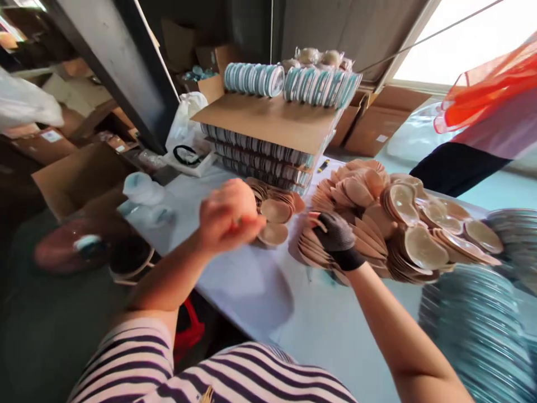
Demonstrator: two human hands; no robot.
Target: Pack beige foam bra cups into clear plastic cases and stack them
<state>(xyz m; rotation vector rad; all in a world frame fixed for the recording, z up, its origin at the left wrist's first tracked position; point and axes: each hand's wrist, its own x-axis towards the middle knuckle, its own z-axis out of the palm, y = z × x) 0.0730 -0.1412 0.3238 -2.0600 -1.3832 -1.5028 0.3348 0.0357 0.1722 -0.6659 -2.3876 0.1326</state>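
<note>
My left hand (230, 217) is bare and blurred by motion, raised over the table just left of two short rows of nested beige bra cups (274, 211). Its fingers look bent, but the smear hides whether they hold anything. My right hand (335, 230) wears a dark fingerless glove with bare fingertips. It rests against the left side of a large heap of nested beige bra cups (369, 235), fingers curled in and pressed together. What lies between those fingertips is too small to make out. Some cups on the heap's right have shiny, clear-looking inner faces.
Behind the small rows, a cardboard sheet (268, 120) tops layers of packed round cases, with more clear cases (254, 79) on it. Stacked clear plastic shells (478, 330) stand at right. A yellow-black cutter (323, 165) lies behind the heap. A person's dark sleeve (461, 168) shows across the table.
</note>
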